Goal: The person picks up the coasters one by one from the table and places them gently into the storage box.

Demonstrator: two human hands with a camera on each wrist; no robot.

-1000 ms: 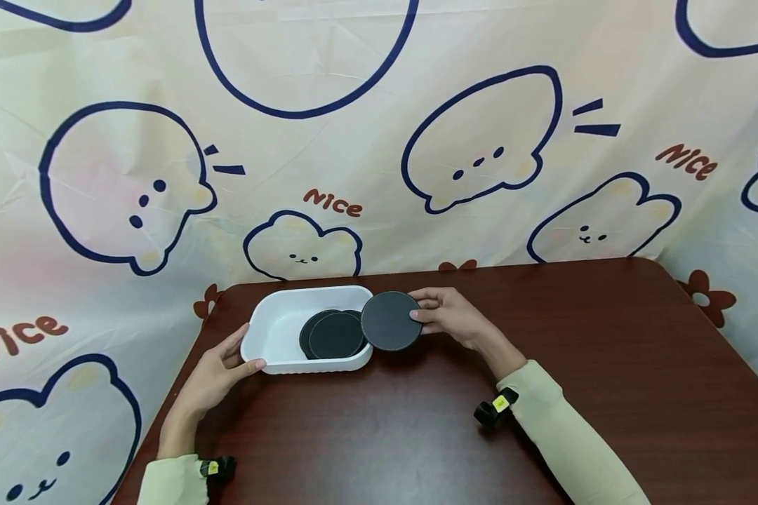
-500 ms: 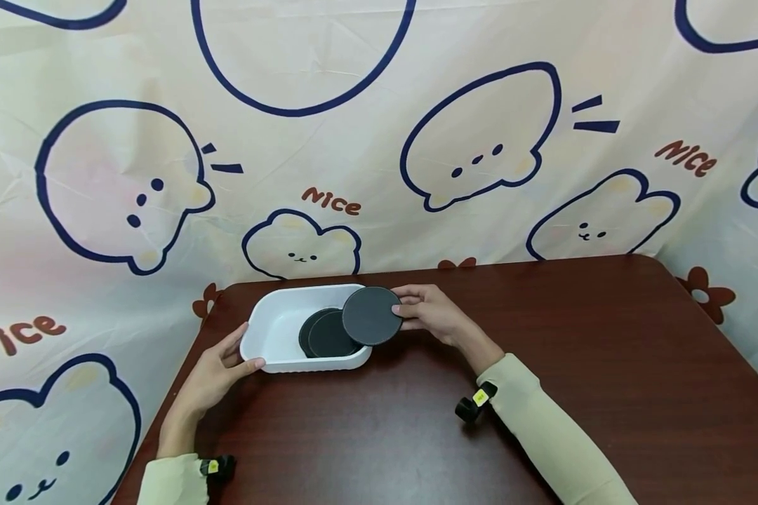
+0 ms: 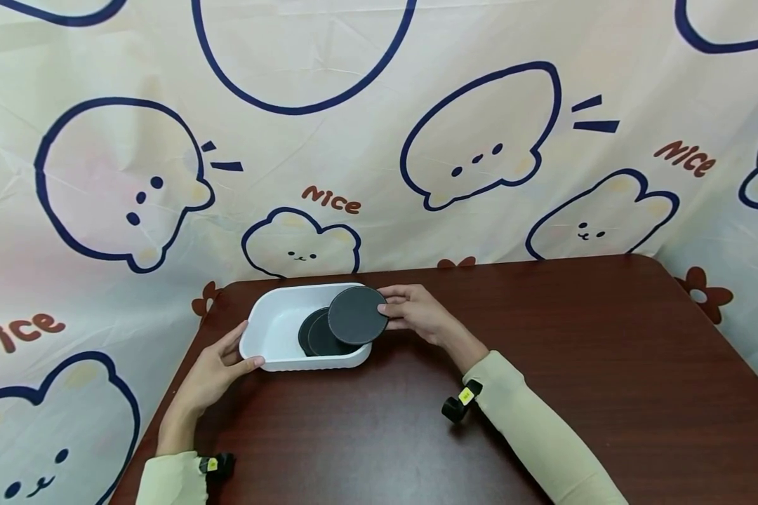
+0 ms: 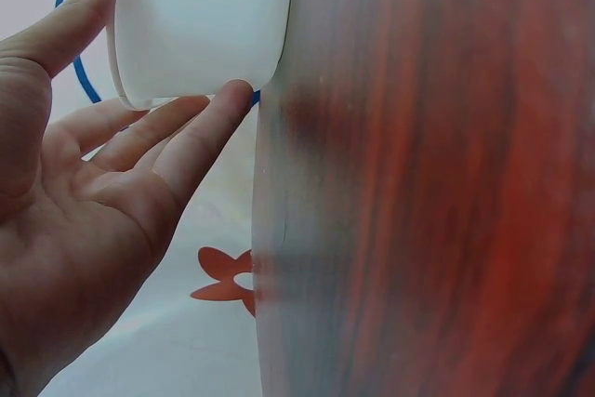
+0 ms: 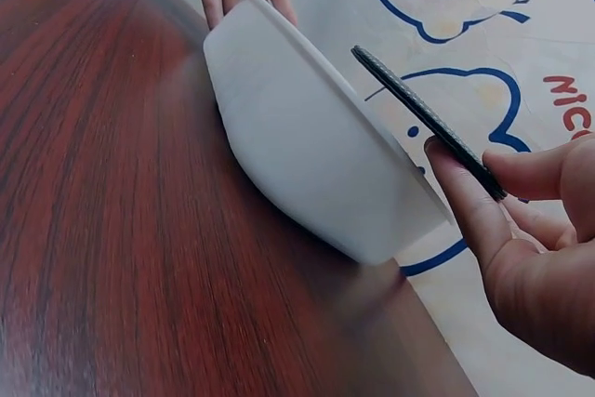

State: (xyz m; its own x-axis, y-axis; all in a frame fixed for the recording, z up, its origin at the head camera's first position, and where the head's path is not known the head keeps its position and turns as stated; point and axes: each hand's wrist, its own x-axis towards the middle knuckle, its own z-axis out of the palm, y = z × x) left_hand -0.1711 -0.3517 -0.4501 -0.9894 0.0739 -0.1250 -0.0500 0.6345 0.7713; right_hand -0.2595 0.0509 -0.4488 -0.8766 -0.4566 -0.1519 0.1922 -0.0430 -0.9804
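A white rounded basin (image 3: 270,328) stands at the back left of the table. My left hand (image 3: 210,375) grips its left end, thumb at the near corner and fingers along the side; the left wrist view shows the fingertips against the basin's wall (image 4: 200,25). Between thumb and fingers, my right hand (image 3: 422,317) pinches a round black coaster (image 3: 356,315) by its right edge. In the right wrist view this coaster (image 5: 418,113) is tilted, above the basin's rim. Inside the basin lie overlapping dark round coasters (image 3: 330,341), partly hidden by the held one.
The dark brown wooden table (image 3: 379,435) spreads in front and to the right. Behind it hangs a pale cloth (image 3: 379,175) printed with blue-outlined bears, close to the table's back edge.
My right hand has moved left with the coaster, from beside the basin's right end to over the coasters inside. The left hand and the basin have stayed in place.
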